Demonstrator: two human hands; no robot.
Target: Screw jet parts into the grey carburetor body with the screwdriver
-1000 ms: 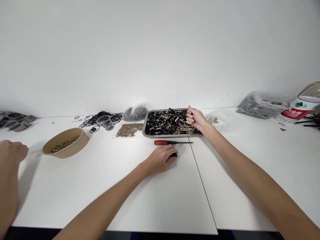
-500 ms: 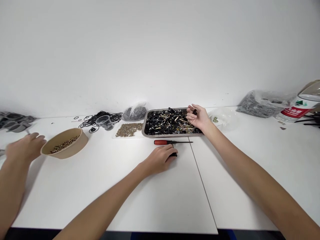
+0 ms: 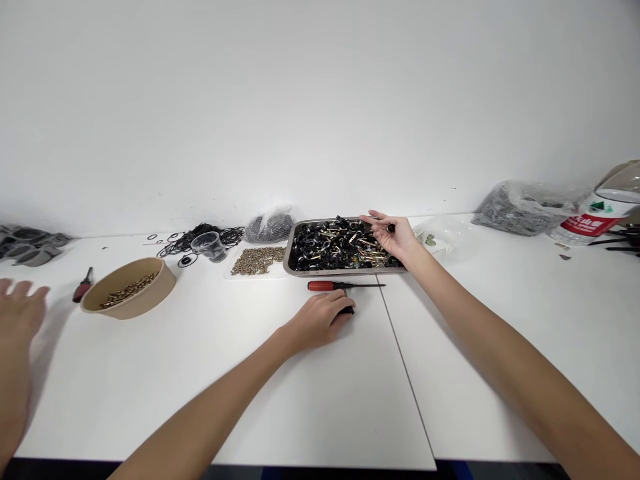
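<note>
far left: a co-worker's hand (image 3: 17,310) with fingers spread, flat near the table (image 3: 200,387) edge, holding nothing. just beside it, a small red-handled tool (image 3: 83,285) lies on the table next to a tan bowl (image 3: 131,287) of brass-coloured parts. behind, loose black rings (image 3: 200,237), a clear cup (image 3: 210,245), a patch of brass screws (image 3: 259,259) and a filled bag (image 3: 270,225). centre: the left hand (image 3: 320,319) rests palm down on the table, fingers curled over a small black part (image 3: 347,310) that touches the fingertips; how firmly it is held cannot be told. just beyond lies a red-handled screwdriver (image 3: 343,285). behind that, a metal tray (image 3: 293,257) heaped with black and brass parts. the right hand (image 3: 393,235) hovers over the tray's right end, palm up, fingers loosely open, a small black piece (image 3: 391,228) lying on it. far right: plastic bags (image 3: 525,208) and a labelled bottle (image 3: 590,223).
</note>
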